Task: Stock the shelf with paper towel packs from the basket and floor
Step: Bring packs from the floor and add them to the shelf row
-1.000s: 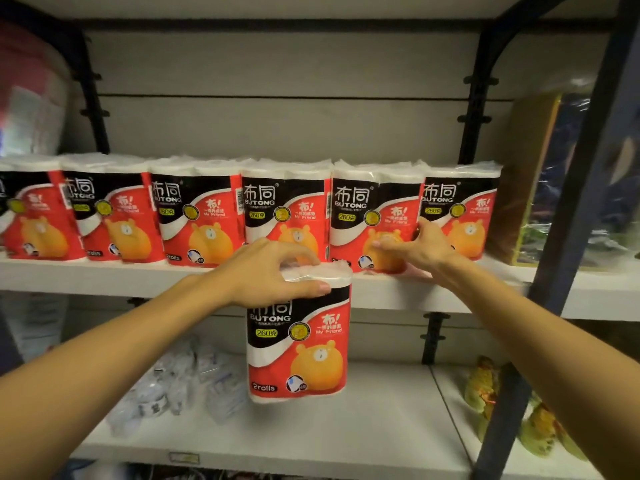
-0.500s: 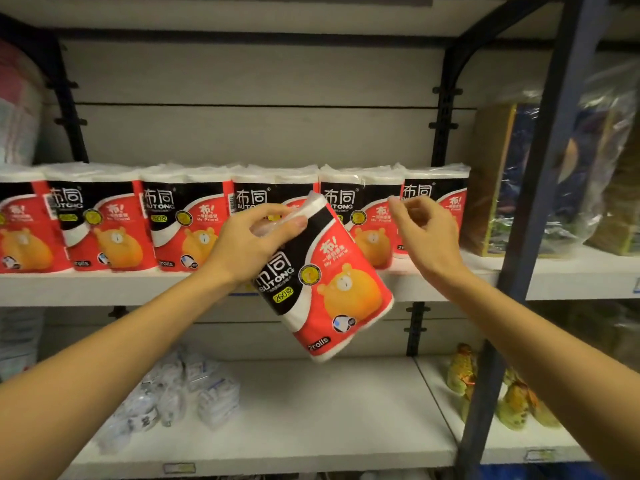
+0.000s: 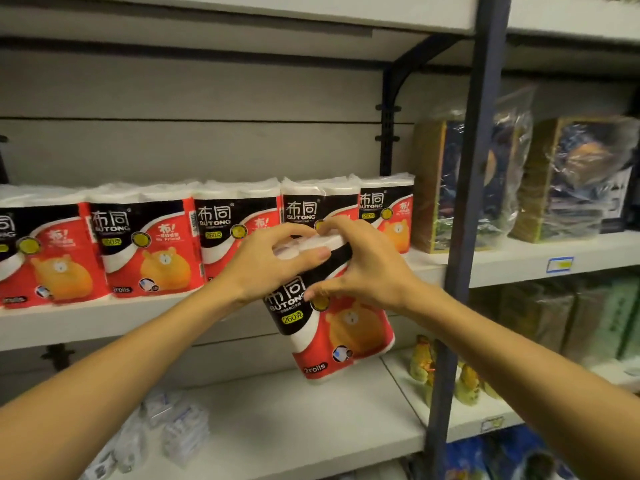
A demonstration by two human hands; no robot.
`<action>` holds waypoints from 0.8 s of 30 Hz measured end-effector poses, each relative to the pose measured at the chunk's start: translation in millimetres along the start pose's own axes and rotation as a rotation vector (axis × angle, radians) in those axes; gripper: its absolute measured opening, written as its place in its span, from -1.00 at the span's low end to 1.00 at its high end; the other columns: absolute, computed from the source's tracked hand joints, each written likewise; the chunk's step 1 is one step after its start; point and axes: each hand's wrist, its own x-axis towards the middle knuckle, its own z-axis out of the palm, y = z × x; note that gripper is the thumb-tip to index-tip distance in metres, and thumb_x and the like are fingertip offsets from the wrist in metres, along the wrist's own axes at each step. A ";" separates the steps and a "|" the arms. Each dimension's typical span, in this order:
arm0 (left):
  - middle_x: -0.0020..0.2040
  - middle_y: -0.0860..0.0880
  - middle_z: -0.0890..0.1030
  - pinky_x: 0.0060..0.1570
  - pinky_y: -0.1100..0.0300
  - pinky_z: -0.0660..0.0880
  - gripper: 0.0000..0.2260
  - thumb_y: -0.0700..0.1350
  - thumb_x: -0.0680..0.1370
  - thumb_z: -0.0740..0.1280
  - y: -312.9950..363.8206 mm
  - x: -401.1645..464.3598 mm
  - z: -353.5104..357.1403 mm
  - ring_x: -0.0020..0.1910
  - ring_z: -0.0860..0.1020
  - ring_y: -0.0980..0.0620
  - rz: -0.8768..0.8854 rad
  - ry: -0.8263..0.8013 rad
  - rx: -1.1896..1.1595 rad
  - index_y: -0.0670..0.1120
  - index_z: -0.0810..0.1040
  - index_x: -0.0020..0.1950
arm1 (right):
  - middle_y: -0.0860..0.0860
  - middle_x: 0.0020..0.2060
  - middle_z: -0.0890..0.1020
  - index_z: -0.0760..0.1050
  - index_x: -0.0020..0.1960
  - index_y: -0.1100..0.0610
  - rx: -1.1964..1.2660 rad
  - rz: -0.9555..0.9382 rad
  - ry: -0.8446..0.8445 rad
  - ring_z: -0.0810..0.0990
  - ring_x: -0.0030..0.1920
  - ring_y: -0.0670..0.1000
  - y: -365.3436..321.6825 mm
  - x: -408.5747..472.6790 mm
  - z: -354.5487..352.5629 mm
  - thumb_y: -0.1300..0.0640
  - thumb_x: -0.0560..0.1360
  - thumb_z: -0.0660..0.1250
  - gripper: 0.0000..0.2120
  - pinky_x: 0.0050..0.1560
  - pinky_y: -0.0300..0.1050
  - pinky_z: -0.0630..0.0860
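Observation:
A red, black and white paper towel pack (image 3: 341, 336) with an orange bear hangs slightly tilted in front of the white shelf (image 3: 104, 320), below the shelf's edge. My left hand (image 3: 273, 261) grips its top from the left. My right hand (image 3: 360, 268) holds the top from the right, thumb on the front. Behind them a row of several matching packs (image 3: 152, 251) stands upright on the shelf, reaching the rightmost pack (image 3: 389, 213).
A dark blue upright post (image 3: 467, 237) stands right of my hands. Plastic-wrapped boxes (image 3: 450, 188) fill the shelf beyond it. The lower shelf (image 3: 294, 427) bears small clear packets (image 3: 166, 434) at left and yellow items (image 3: 436, 372) at right.
My right hand left the shelved packs and came onto the held pack's top, joining the left. The pack rose from below the shelf, tilted, then swung nearer upright. My view shifted right.

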 end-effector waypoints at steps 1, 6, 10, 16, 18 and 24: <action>0.06 0.18 0.64 0.16 0.07 0.52 -0.55 0.36 0.29 0.39 -0.8 1.8 1.8 0.09 0.57 0.21 0.012 -0.016 -0.003 0.22 0.58 0.10 | -0.08 0.12 0.53 0.38 0.22 -0.09 0.003 0.002 0.024 0.48 0.12 -0.04 2.5 -1.3 -1.6 -0.44 0.09 0.45 -0.19 0.05 0.05 0.52; 0.06 0.18 0.62 0.07 0.16 0.53 -0.59 0.34 0.30 0.39 1.1 13.2 7.7 0.10 0.56 0.22 0.028 -0.021 -0.051 0.29 0.54 0.10 | -0.08 0.07 0.57 0.44 0.19 0.00 0.025 -0.018 0.154 0.52 0.09 -0.04 15.6 -5.3 -16.8 -0.28 0.16 0.56 -0.28 0.06 0.04 0.52; 0.14 0.18 0.56 0.06 0.12 0.54 -0.48 0.32 0.33 0.41 -5.7 18.9 9.2 0.16 0.52 0.20 0.022 0.042 -0.017 0.25 0.45 0.25 | -0.09 0.06 0.56 0.43 0.21 0.04 0.112 0.042 0.296 0.54 0.08 -0.06 34.8 -6.4 -40.4 -0.23 0.19 0.55 -0.31 0.07 0.03 0.57; 0.05 0.05 0.58 -0.10 0.39 0.41 -0.51 0.11 0.43 0.44 -18.6 27.7 12.9 0.04 0.55 0.13 -0.058 0.147 0.016 0.07 0.42 0.32 | -0.08 0.11 0.56 0.43 0.22 0.01 0.104 0.166 0.615 0.53 0.13 -0.08 74.0 4.1 -68.3 -0.07 0.18 0.64 -0.31 0.13 -0.14 0.54; -0.01 0.00 0.60 -0.11 0.36 0.44 -0.54 0.10 0.41 0.45 -23.5 30.1 15.1 0.00 0.58 0.05 -0.065 0.160 0.004 0.03 0.47 0.26 | -0.10 0.11 0.54 0.42 0.23 0.04 0.106 0.188 0.663 0.52 0.14 -0.08 86.9 11.7 -75.2 -0.04 0.18 0.65 -0.29 0.17 -0.11 0.53; -0.08 0.01 0.63 -0.12 0.34 0.49 -0.68 -0.07 0.47 0.46 -32.1 29.5 19.6 -0.07 0.60 0.06 -0.092 0.207 0.058 0.02 0.51 0.19 | -0.10 0.09 0.52 0.41 0.26 0.06 0.150 0.267 0.613 0.53 -0.01 -0.25 120.8 30.7 -74.1 -0.01 0.18 0.65 -0.27 0.17 -0.11 0.52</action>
